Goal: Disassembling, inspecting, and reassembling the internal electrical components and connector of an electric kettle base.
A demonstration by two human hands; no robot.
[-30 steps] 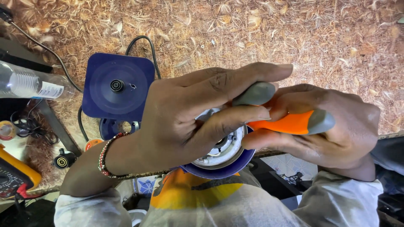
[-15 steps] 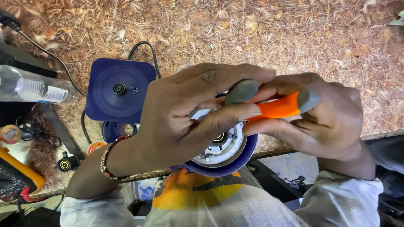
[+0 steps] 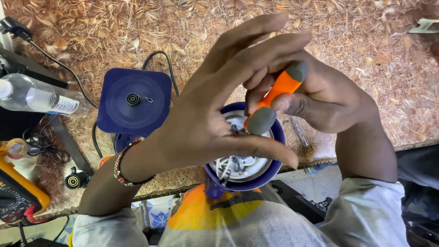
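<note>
The round blue appliance housing (image 3: 270,171) sits upside down at the near edge of the bench (image 3: 366,55), pressed against the person's lap, and its underside is already open — the metal plate, white wires and inner parts show in the well, so the cover is off and the work has reached the inside of the unit. The left hand (image 3: 206,123) lies over the housing with its fingers spread wide, the thumb along the near side of the rim, steadying it rather than pinching anything. The right hand (image 3: 320,98) is closed round an orange screwdriver with grey ends (image 3: 276,96), held tilted with its lower end down in the open well; whether the tip is seated on a screw cannot be told, since the fingers and the handle hide it. By the look of it the job is in its middle stretch: opening is done, and the fastening or loosening inside is in hand. The matching blue square base (image 3: 134,100) with its black centre hub stands apart on the left, its black cord (image 3: 157,57) looping behind it — not yet rejoined to the housing. A clear plastic bottle (image 3: 41,98) lies further left, and a yellow multimeter (image 3: 16,194) rests at the bench's near corner, untouched.
</note>
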